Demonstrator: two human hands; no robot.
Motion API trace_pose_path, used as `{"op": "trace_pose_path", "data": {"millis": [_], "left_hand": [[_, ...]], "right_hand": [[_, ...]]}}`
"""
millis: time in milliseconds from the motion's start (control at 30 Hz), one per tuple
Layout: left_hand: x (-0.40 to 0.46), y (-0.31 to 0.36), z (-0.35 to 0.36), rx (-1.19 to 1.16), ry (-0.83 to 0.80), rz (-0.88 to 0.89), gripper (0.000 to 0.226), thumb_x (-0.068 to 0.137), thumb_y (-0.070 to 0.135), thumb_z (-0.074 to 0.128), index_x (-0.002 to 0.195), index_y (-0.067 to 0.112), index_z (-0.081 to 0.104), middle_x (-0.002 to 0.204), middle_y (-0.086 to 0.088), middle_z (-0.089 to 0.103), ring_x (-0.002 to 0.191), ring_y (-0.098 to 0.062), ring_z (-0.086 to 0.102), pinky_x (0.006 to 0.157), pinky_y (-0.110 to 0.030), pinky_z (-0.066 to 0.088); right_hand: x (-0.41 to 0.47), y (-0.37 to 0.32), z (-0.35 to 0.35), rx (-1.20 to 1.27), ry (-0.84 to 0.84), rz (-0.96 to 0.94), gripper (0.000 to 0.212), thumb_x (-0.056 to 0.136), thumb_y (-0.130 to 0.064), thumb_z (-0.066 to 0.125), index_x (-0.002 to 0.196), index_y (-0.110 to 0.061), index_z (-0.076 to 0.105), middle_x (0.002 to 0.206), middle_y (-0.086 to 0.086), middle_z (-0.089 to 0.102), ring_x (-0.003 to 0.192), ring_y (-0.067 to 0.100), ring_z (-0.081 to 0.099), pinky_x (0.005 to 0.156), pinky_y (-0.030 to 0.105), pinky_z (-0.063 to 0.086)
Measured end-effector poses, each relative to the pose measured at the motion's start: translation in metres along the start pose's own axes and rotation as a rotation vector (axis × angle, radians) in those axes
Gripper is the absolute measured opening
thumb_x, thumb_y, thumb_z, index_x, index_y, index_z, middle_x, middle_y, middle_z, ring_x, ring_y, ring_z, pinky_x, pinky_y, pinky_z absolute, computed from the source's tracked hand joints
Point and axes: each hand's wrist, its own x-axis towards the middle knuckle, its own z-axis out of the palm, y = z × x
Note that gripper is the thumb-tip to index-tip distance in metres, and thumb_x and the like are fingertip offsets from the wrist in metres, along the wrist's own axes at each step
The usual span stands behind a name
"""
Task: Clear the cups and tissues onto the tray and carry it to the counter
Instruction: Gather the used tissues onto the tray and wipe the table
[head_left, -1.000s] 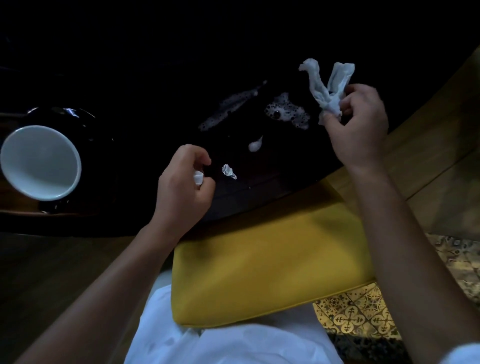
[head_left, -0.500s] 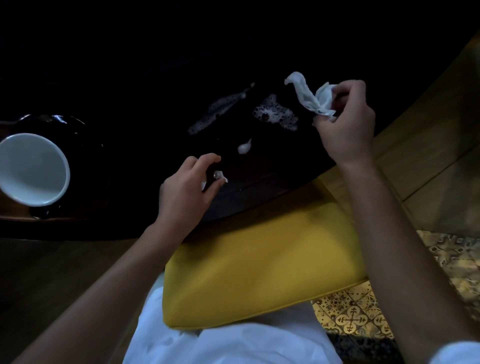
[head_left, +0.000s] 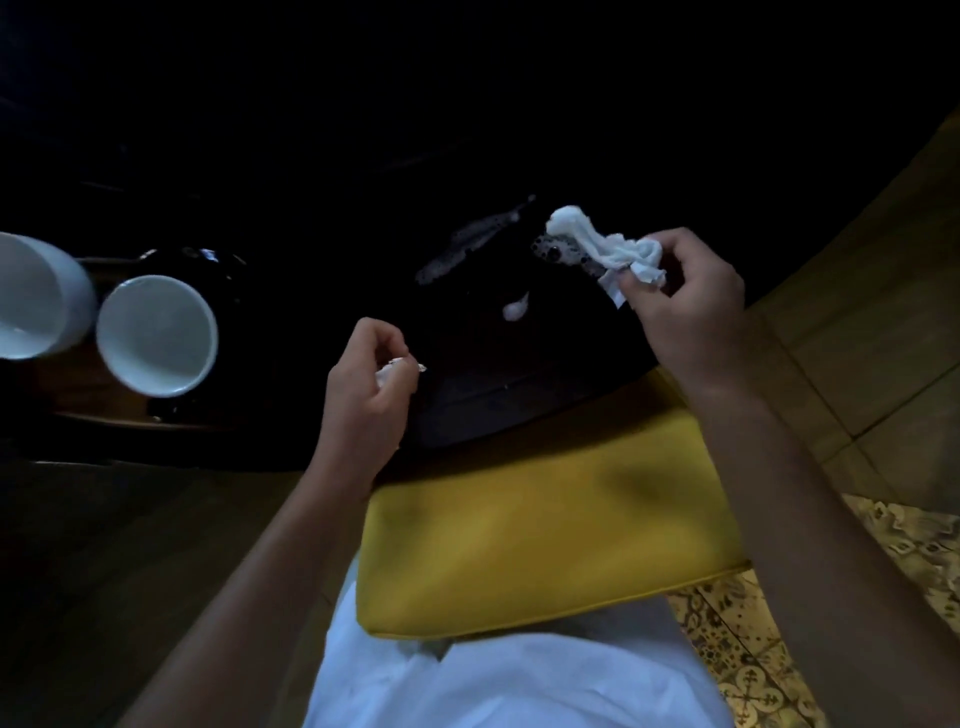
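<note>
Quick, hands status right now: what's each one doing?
Left hand: fingers curled, pinching a small tissue scrap.
Right hand: gripping a crumpled white tissue above the dark table.

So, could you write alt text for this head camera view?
A person's right hand grips a crumpled white tissue over a dark table, while the left hand pinches a small white scrap. Two white cups stand left.

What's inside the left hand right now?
The left hand pinches a small white tissue scrap, with a bit poking out past the fingertips. The curled fingers cover the rest, so I cannot tell how much it holds.
</note>
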Motion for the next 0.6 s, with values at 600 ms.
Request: {"op": "trace_pose_path", "data": {"millis": [600], "left_hand": [[-0.046, -0.053, -0.168, -0.310, 0.110, -0.004, 0.027, 0.086, 0.011, 0.035, 0.065, 0.005, 0.051, 0.057, -0.007, 0.040, 0.053, -0.018, 0.034, 0.049, -0.028, 0.024]], "right_hand": [[-0.107, -0.146, 0.156, 0.269, -0.351, -0.067, 0.013, 0.093, -0.021, 0.072, 0.095, -0.016, 0.060, 0.070, 0.001, 0.062, 0.058, 0.021, 0.058, 0.051, 0.037, 0.046]]}}
